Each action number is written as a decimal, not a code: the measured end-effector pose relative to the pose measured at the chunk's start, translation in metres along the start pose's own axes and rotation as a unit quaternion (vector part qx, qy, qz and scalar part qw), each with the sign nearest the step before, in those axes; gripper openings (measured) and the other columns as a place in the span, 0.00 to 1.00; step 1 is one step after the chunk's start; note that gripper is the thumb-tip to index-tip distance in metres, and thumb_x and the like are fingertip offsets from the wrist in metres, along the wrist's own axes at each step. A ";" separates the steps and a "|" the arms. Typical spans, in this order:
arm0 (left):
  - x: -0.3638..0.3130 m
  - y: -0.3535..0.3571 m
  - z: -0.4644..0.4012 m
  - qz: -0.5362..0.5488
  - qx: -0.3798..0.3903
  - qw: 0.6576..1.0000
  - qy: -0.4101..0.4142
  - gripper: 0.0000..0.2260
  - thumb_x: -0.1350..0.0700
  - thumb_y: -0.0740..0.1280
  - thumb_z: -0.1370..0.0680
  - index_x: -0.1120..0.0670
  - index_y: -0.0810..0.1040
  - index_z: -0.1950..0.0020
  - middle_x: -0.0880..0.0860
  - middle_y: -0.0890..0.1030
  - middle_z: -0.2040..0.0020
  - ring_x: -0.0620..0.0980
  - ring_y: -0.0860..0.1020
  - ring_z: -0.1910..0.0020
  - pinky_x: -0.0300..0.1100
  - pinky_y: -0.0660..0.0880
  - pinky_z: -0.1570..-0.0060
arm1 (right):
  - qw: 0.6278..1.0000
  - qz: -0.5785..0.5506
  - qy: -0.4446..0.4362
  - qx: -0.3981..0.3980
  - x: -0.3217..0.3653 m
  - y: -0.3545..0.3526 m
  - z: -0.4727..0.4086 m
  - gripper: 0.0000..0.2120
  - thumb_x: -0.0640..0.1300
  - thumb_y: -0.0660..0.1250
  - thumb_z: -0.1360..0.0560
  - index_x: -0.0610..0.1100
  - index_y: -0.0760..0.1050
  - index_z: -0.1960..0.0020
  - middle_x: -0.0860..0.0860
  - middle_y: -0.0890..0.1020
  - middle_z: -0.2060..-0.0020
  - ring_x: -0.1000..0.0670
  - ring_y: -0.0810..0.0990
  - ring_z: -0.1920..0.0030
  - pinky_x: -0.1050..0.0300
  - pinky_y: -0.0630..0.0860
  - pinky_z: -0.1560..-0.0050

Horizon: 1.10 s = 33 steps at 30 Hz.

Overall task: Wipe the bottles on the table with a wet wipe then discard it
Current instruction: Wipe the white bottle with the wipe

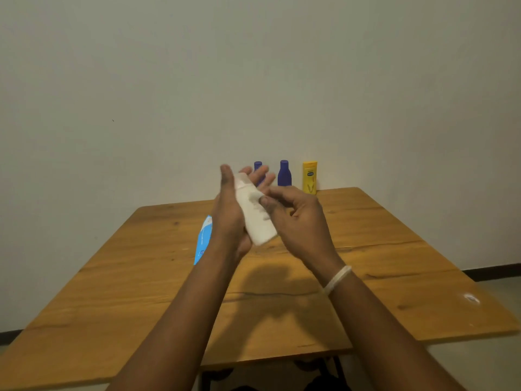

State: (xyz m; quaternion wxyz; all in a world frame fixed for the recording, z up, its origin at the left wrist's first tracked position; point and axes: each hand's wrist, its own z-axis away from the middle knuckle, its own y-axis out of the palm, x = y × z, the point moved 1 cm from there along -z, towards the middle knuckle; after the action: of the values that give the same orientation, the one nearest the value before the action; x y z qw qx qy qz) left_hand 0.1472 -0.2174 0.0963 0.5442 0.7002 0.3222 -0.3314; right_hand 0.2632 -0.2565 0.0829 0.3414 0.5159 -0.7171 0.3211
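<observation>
White bottle [255,218] tilted, cradled in left hand [229,218]; right hand [296,218] pinching wipe [255,196] against it.

White bottle [255,218] between both hands

A plain, pale off-white wall [169,80] filled most of the view under dim, warm light. A knotty honey-coloured wooden table [141,292] stood against it. A dark skirting strip [490,270] met the pale floor [479,362] at right.
</observation>
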 end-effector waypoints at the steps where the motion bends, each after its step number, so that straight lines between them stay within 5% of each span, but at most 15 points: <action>1: -0.003 -0.002 -0.004 0.040 -0.028 0.999 0.021 0.26 0.35 0.56 0.18 0.53 0.72 0.30 0.55 0.84 0.38 0.54 0.83 0.39 0.56 0.79 0.38 | 1.000 0.004 0.012 -0.006 -0.007 0.000 0.009 0.11 0.47 0.69 0.22 0.47 0.82 0.41 0.55 0.84 0.49 0.59 0.80 0.48 0.67 0.79 0.54; 8: 0.012 0.003 -0.007 0.168 -0.242 0.950 0.105 0.25 0.37 0.61 0.19 0.55 0.74 0.33 0.55 0.85 0.49 0.52 0.87 0.54 0.51 0.85 0.54 | 0.959 -0.195 0.143 -0.144 -0.019 0.028 0.041 0.08 0.45 0.69 0.22 0.55 0.82 0.46 0.58 0.85 0.50 0.57 0.83 0.47 0.62 0.82 0.53; 11: 0.019 0.012 -0.002 0.089 -0.259 0.948 0.162 0.27 0.34 0.62 0.22 0.53 0.73 0.33 0.53 0.85 0.52 0.53 0.87 0.56 0.46 0.84 0.58 | 0.890 -0.342 0.231 -0.194 -0.012 0.024 0.027 0.07 0.44 0.68 0.22 0.57 0.80 0.50 0.57 0.84 0.50 0.53 0.83 0.49 0.62 0.82 0.59; 13: 0.018 0.014 -0.001 0.046 -0.264 0.945 0.189 0.27 0.33 0.62 0.23 0.52 0.73 0.34 0.52 0.86 0.51 0.52 0.87 0.55 0.45 0.85 0.57 | 0.890 -0.337 0.239 -0.195 -0.012 0.026 0.030 0.08 0.44 0.69 0.22 0.58 0.79 0.51 0.58 0.84 0.50 0.53 0.84 0.51 0.62 0.82 0.60; 16: 0.009 0.011 -0.002 0.022 -0.217 0.956 0.199 0.25 0.35 0.60 0.20 0.52 0.73 0.33 0.53 0.86 0.48 0.53 0.87 0.53 0.48 0.85 0.54 | 0.904 -0.305 0.235 -0.187 -0.016 0.030 0.041 0.08 0.44 0.70 0.23 0.58 0.80 0.51 0.59 0.85 0.53 0.54 0.84 0.51 0.62 0.82 0.60; 20: 0.008 0.003 0.004 -0.070 -0.043 0.992 0.098 0.28 0.35 0.57 0.21 0.52 0.70 0.29 0.55 0.86 0.42 0.55 0.86 0.44 0.54 0.83 0.46 | 0.899 -0.344 0.240 -0.123 -0.023 0.003 0.026 0.04 0.44 0.70 0.23 0.51 0.82 0.50 0.55 0.87 0.55 0.53 0.85 0.51 0.60 0.81 0.59; 24: 0.014 -0.006 0.011 -0.191 0.080 0.977 -0.048 0.36 0.31 0.54 0.26 0.52 0.74 0.27 0.54 0.82 0.33 0.56 0.80 0.34 0.57 0.77 0.35 | 0.967 -0.197 0.164 -0.007 -0.024 -0.005 0.015 0.05 0.45 0.71 0.23 0.54 0.83 0.51 0.55 0.87 0.54 0.54 0.85 0.51 0.59 0.83 0.56; 29: 0.025 -0.015 0.010 -0.285 0.055 0.957 0.003 0.21 0.34 0.58 0.24 0.43 0.80 0.42 0.52 0.88 0.49 0.52 0.87 0.50 0.45 0.85 0.56 | 0.996 -0.033 0.050 -0.071 -0.014 -0.006 -0.012 0.06 0.49 0.72 0.24 0.52 0.82 0.47 0.59 0.84 0.53 0.59 0.83 0.54 0.66 0.81 0.60; 33: 0.023 -0.016 0.004 -0.191 0.012 0.981 -0.002 0.21 0.36 0.60 0.24 0.49 0.85 0.46 0.54 0.88 0.48 0.52 0.87 0.49 0.46 0.85 0.55 | 0.997 0.034 0.049 -0.044 -0.026 -0.003 0.002 0.10 0.46 0.71 0.23 0.48 0.83 0.43 0.57 0.84 0.49 0.60 0.81 0.51 0.66 0.79 0.54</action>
State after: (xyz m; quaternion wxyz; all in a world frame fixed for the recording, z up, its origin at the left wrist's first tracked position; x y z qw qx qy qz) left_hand 0.1469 -0.2156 0.0677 0.4631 0.6313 0.4452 -0.4346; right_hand 0.2718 -0.2454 0.0610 0.3874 0.4597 -0.7301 0.3249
